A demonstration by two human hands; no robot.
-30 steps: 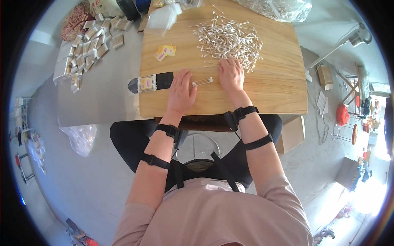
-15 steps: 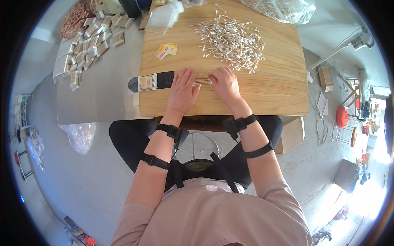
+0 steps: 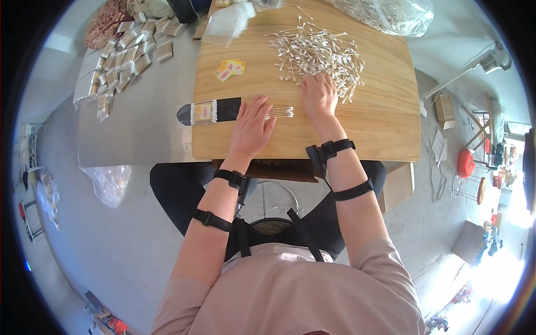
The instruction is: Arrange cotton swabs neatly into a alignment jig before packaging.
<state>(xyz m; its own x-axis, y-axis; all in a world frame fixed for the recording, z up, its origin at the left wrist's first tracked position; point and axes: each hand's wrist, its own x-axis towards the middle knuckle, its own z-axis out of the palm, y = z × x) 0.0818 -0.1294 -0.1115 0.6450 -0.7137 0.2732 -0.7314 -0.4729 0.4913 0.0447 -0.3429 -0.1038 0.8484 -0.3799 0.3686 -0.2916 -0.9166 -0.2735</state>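
My left hand (image 3: 252,127) lies flat with its fingers stretched out over a small row of cotton swabs (image 3: 283,113). The white tips of these swabs stick out past its fingers to the right. Left of it is a black strip (image 3: 228,109), which carries a clear pack of cotton swabs (image 3: 204,112) with a yellow label. My right hand (image 3: 320,96) is at the near edge of a loose heap of cotton swabs (image 3: 324,53). Its fingers are curled down, and whatever they pinch is hidden beneath them.
Yellow label cards (image 3: 230,68) lie left of the heap. Behind them are clear plastic bags (image 3: 229,22), and a large clear bag (image 3: 385,17) sits at the far right. Many packed swab bundles (image 3: 125,56) cover the grey table (image 3: 134,134) on the left.
My right hand has left the right ends of the swab row and moved up and right to the heap. My left hand stays over the row, whose tips now show.
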